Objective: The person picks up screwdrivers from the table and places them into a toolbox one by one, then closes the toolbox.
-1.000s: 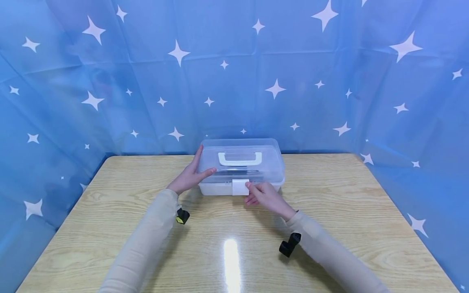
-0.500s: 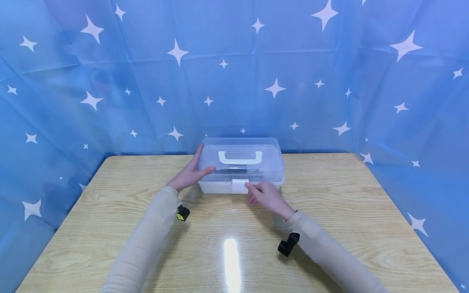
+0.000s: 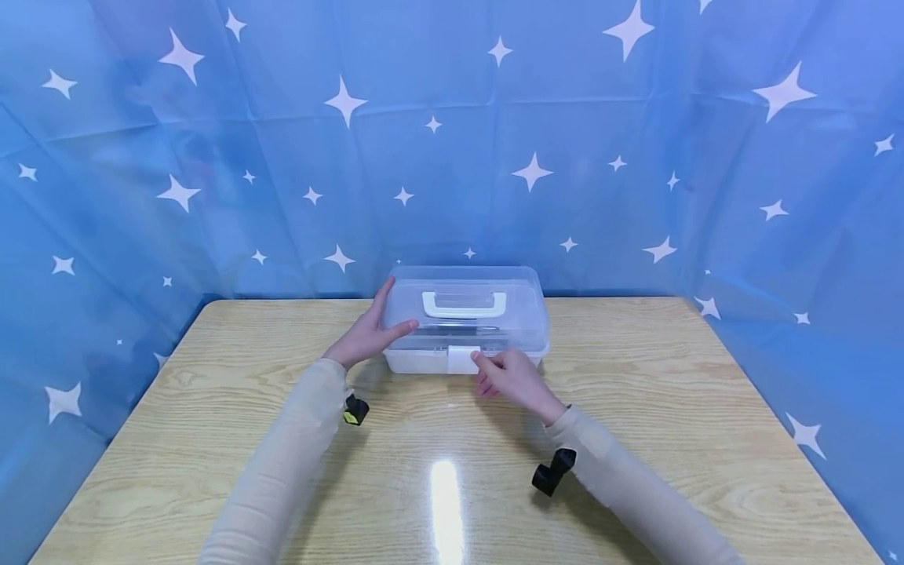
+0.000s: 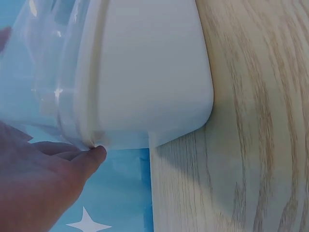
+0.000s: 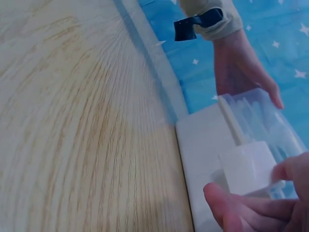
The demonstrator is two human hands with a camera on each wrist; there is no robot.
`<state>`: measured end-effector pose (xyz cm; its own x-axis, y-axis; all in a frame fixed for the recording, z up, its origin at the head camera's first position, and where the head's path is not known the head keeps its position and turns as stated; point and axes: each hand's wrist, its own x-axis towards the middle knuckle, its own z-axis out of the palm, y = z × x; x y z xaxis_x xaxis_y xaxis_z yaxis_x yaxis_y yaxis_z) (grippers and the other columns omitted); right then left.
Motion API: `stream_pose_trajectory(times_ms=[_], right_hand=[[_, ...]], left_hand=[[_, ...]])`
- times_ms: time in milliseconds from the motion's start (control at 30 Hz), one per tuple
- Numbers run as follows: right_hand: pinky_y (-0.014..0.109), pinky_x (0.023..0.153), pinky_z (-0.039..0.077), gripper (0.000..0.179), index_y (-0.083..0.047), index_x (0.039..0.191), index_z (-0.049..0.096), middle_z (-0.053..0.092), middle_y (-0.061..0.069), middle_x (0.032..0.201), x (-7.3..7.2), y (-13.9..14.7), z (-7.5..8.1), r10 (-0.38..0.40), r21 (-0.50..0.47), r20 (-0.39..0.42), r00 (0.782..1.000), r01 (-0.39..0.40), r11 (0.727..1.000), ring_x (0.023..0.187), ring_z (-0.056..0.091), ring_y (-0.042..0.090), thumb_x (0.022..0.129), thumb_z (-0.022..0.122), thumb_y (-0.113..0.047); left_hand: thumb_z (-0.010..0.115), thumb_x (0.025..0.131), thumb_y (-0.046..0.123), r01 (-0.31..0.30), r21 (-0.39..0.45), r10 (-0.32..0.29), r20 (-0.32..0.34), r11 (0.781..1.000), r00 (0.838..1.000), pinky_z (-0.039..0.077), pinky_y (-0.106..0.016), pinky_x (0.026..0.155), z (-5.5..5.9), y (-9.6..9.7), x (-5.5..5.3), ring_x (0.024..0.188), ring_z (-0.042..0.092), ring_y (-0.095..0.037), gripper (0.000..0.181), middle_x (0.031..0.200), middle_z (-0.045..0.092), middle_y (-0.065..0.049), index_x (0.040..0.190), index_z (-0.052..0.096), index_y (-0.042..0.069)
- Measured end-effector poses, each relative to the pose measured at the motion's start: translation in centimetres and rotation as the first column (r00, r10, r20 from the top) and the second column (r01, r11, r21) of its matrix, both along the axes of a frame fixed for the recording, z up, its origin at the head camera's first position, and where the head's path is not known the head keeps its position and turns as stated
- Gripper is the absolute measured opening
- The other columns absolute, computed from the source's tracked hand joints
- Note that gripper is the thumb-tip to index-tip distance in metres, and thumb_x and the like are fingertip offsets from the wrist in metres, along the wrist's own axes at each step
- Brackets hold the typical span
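Observation:
A plastic storage box with a clear lid [image 3: 526,318], a white base [image 4: 149,63] and a white carry handle [image 3: 464,312] stands at the back of the table, its lid down. My left hand [image 3: 363,337] rests on the box's left end, fingers straight along the side and thumb lying over the lid; in the left wrist view a fingertip touches the rim. At the front, my right hand [image 3: 519,384] pinches the right edge of the white latch [image 5: 248,166], thumb on its face and fingers below it. Thin dark items [image 3: 462,328] show blurred through the lid.
The wood-grain table [image 3: 282,322] extends in front of the box and to both sides. Right behind its back edge hangs a blue curtain [image 3: 452,157] with white stars. Black wrist cameras [image 3: 554,472] stick out below both sleeves.
My right hand's lower fingers have drawn slightly right beneath the latch while the thumb stays on it. My left hand and the box look almost unmoved.

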<state>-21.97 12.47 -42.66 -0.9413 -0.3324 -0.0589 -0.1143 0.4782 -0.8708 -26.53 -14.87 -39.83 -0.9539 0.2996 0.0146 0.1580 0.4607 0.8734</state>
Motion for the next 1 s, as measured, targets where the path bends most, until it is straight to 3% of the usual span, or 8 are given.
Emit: stream_pose_trajectory(times_ms=[233, 467, 733, 1000], right_hand=[[0.038, 0.063, 0.057, 0.066, 0.01, 0.085, 0.068, 0.069, 0.013, 0.069, -0.29, -0.19, 0.06, -0.072, -0.03, 0.185, 0.98, 0.079, 0.996, 0.063, 0.069, 0.026, 0.099, 0.046, -0.05], [0.037, 0.07, 0.057, 0.074, 0.017, 0.101, 0.065, 0.07, 0.02, 0.082, -0.41, 0.02, 0.32, -0.008, -0.171, 0.375, 0.927, 0.077, 0.982, 0.072, 0.071, 0.026, 0.099, 0.044, -0.054], [0.038, 0.081, 0.054, 0.075, 0.017, 0.113, 0.06, 0.07, 0.023, 0.096, -0.16, -0.04, 0.05, 0.041, -0.287, 0.461, 0.886, 0.105, 0.952, 0.09, 0.069, 0.033, 0.097, 0.048, -0.055], [0.037, 0.085, 0.053, 0.07, 0.017, 0.117, 0.057, 0.068, 0.025, 0.104, -0.13, -0.5, -0.03, 0.031, -0.338, 0.478, 0.878, 0.151, 0.929, 0.095, 0.068, 0.032, 0.097, 0.051, -0.05]], left_hand=[[0.058, 0.094, 0.048, -0.009, -0.009, 0.009, 0.01, 1.0, 1.0, 0.014, -0.053, 0.113, -0.52, 0.31, -0.28, 0.144, 0.008, -0.033, 0.09, 0.161, -0.001, -0.006, 0.156, -0.004, 0.026], [0.06, 0.093, 0.048, -0.016, -0.008, 0.016, 0.017, 1.0, 1.0, 0.015, -0.053, 0.112, -0.6, 0.37, -0.22, 0.144, 0.01, -0.035, 0.093, 0.161, -0.001, -0.007, 0.156, -0.006, 0.028], [0.058, 0.093, 0.052, -0.013, -0.02, 0.014, 0.029, 1.0, 0.999, 0.012, -0.05, 0.114, -0.54, 0.2, -0.22, 0.145, 0.004, -0.031, 0.096, 0.16, -0.007, -0.002, 0.155, -0.011, 0.027], [0.059, 0.094, 0.049, -0.009, -0.001, 0.009, 0.034, 1.0, 0.999, 0.01, -0.049, 0.114, -0.23, -0.01, -0.1, 0.145, 0.004, -0.03, 0.095, 0.16, -0.007, -0.003, 0.154, -0.011, 0.029]])
